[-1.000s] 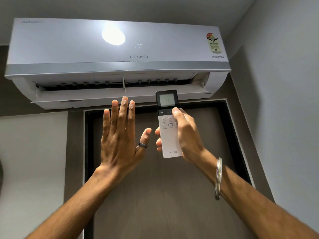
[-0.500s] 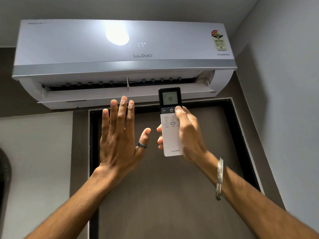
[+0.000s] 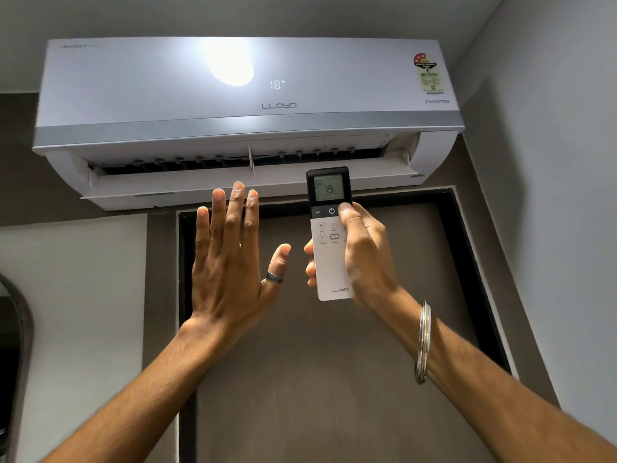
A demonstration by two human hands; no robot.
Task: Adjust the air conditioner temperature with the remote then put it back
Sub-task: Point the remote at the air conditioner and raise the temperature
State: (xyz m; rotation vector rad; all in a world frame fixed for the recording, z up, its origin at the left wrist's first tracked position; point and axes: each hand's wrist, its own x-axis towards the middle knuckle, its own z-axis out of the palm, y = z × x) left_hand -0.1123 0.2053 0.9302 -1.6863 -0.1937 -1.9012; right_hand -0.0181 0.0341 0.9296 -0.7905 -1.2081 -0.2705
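Note:
A white wall-mounted air conditioner (image 3: 233,105) hangs above a door, its flap open and its front display reading 18. My right hand (image 3: 365,259) holds a white remote (image 3: 329,262) upright and pointed at the unit. The thumb rests on the dark button strip just under the remote's screen, which reads 18. My left hand (image 3: 230,262) is raised beside the remote, palm toward the unit, fingers spread, holding nothing. A dark ring sits on its thumb.
A brown door (image 3: 334,379) in a dark frame fills the area below the unit. A grey wall (image 3: 551,195) closes in on the right. A dark rounded object (image 3: 13,345) shows at the left edge.
The remote's screen went from 17 to 18, then the unit's display followed from 17 to 18. Both hands stay in nearly the same pose.

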